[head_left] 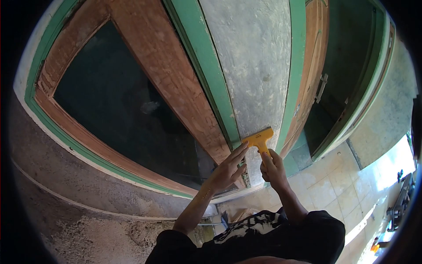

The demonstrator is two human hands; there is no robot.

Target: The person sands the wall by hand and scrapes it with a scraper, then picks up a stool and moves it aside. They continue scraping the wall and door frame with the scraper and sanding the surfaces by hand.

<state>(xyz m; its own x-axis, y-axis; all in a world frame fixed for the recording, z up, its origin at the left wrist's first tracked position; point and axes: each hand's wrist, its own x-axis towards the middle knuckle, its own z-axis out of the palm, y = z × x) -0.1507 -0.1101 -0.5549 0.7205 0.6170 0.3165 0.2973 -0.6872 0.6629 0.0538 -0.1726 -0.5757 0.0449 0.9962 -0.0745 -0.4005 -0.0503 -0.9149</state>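
A yellow scraper (259, 139) with a wide head lies against the whitish wall strip (259, 66), its blade edge pointing up the wall. My right hand (273, 167) is closed around the scraper's handle. My left hand (226, 171) is open, its fingers stretched toward the left corner of the scraper's head. The fingertips appear to touch that corner. Next to my left hand runs a green frame (206, 66) with chipped edges.
A brown wooden window sash (162, 57) with dark glass stands left. On the right, a wooden door or window leaf (313, 66) with a metal handle (321, 88) hangs open. Pale floor tiles (336, 189) spread at lower right, with tools (401, 200) at the far edge.
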